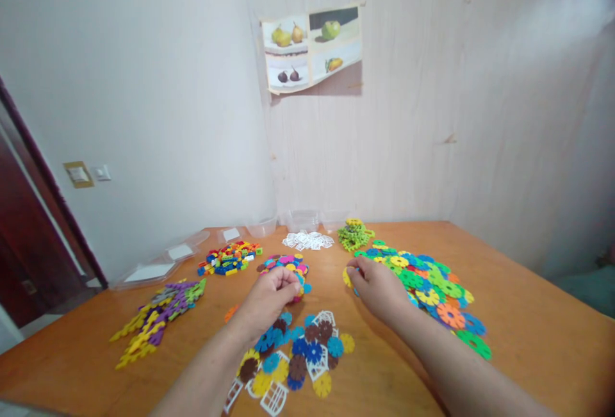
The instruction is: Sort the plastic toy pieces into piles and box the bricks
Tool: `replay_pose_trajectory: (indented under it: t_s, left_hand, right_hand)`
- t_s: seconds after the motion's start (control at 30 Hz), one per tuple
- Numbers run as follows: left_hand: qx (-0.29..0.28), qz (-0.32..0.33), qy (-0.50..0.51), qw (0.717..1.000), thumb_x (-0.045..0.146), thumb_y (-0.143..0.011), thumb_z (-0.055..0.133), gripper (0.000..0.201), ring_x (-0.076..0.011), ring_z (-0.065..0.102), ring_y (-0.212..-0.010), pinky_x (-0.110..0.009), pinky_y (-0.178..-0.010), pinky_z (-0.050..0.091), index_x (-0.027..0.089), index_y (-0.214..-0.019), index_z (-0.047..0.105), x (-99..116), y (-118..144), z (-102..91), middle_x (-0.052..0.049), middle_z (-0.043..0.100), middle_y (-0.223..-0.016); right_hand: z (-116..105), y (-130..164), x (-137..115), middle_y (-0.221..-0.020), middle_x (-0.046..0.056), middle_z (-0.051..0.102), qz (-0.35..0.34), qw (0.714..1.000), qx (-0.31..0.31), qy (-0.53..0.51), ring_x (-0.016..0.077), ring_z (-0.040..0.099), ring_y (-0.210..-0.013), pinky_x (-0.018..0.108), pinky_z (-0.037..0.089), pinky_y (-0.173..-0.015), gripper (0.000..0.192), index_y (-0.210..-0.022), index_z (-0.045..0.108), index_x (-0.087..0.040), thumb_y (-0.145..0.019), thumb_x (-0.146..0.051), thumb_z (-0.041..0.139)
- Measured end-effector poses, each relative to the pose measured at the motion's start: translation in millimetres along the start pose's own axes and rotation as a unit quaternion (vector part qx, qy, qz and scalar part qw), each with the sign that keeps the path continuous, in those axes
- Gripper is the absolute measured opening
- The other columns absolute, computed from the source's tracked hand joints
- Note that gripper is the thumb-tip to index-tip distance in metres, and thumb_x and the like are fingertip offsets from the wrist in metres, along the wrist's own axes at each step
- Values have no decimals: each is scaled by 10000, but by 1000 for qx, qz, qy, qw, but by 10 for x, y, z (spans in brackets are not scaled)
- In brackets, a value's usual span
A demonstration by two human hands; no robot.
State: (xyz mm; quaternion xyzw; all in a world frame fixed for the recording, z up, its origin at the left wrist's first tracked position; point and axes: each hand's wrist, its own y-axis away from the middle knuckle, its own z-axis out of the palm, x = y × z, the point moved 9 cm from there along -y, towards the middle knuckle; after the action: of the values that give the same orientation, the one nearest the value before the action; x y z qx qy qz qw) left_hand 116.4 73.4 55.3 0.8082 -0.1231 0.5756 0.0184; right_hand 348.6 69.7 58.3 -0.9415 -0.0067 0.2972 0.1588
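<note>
My left hand (269,295) is curled on a ball of joined multicoloured snowflake discs (294,268) near the table's middle. My right hand (377,284) rests at the left edge of a wide spread of large flat discs (435,289) in green, blue, yellow and orange, its fingertips pinching a yellow disc (346,276). Below and between my forearms lies a flat assembly of blue, brown and yellow discs with white fence pieces (298,359).
The orange table (528,340) also bears purple and yellow connectors (158,314) at left, small coloured bricks (229,257), white pieces (307,239), a green pile (354,234), and clear plastic containers and lids (163,262) along the wall. A door stands at far left.
</note>
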Motion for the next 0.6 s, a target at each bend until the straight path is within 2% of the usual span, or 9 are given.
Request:
replay_pose_trajectory:
  t_s: [0.1,0.2,0.4,0.6]
  left_hand:
    - [21,2,-32,999,386,-767,629,218,-151,554,-723,-263,-693,418,178,-818,586,7,56,-254,1,617,-754]
    - [58,-6,-72,996,435,-764,635,262,-136,498,-680,-241,-630,372,179,-794,586,-41,112,-541,21,570,-714]
    - [95,-22,-83,992,491,-761,648,326,-135,471,-684,-242,-636,365,175,-823,599,-168,203,-913,20,548,-737]
    - [122,-29,-88,988,530,-750,639,369,-147,486,-700,-252,-658,379,170,-818,592,-241,288,-1112,19,548,-736]
  right_hand:
    - [-290,-100,254,-953,71,744,54,996,13,76,219,654,-857,271,326,-620,291,-977,709,-242,-943,-354,442]
    - [-432,-172,511,-967,73,749,108,988,-12,110,223,663,-837,275,314,-588,277,-956,723,-249,-907,-351,471]
    - [-436,-234,802,-903,60,748,152,976,-55,146,239,677,-835,274,328,-564,211,-909,706,-254,-857,-315,511]
    - [-472,-212,829,-1064,120,732,151,970,-35,190,292,681,-948,291,368,-599,238,-994,683,-232,-844,-301,511]
